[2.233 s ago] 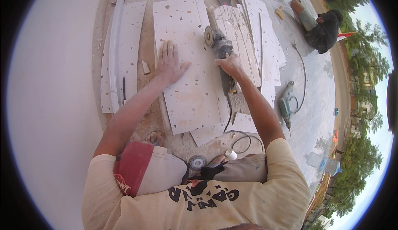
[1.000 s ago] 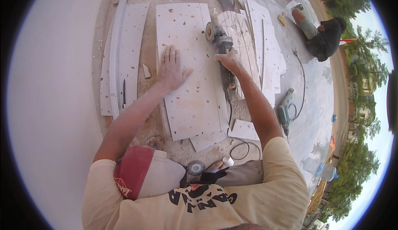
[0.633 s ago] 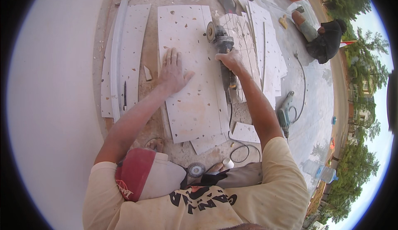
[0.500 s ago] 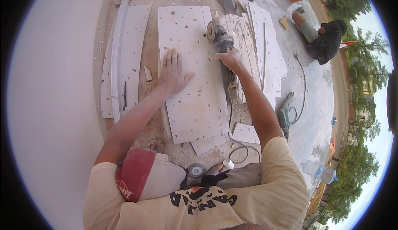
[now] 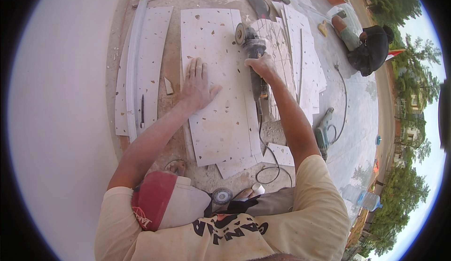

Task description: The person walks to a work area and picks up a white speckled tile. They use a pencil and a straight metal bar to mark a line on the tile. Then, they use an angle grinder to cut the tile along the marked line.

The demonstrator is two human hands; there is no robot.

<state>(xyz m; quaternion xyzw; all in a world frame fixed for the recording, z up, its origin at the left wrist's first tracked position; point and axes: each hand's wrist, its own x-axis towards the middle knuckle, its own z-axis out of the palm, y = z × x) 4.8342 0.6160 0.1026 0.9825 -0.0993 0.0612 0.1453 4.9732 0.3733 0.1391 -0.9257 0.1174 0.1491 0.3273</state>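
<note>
A long white speckled tile (image 5: 213, 120) lies flat on the ground in front of me. My left hand (image 5: 197, 83) rests flat on its middle, fingers spread. My right hand (image 5: 261, 66) is closed around the handle of a grey angle grinder (image 5: 250, 42). The grinder's disc sits at the tile's right edge, near its far end. The tool's black cord (image 5: 264, 148) trails back toward me along the tile's right side.
More white tiles (image 5: 149, 63) and a pale strip (image 5: 133, 68) lie to the left, a stack of tiles (image 5: 303, 59) to the right. A green power drill (image 5: 322, 130) lies at right. Another person (image 5: 369, 49) crouches far right. A spare disc (image 5: 221, 195) lies by my knees.
The grinder and my right hand have moved farther away along the tile's right edge. My left hand has stayed flat on the tile.
</note>
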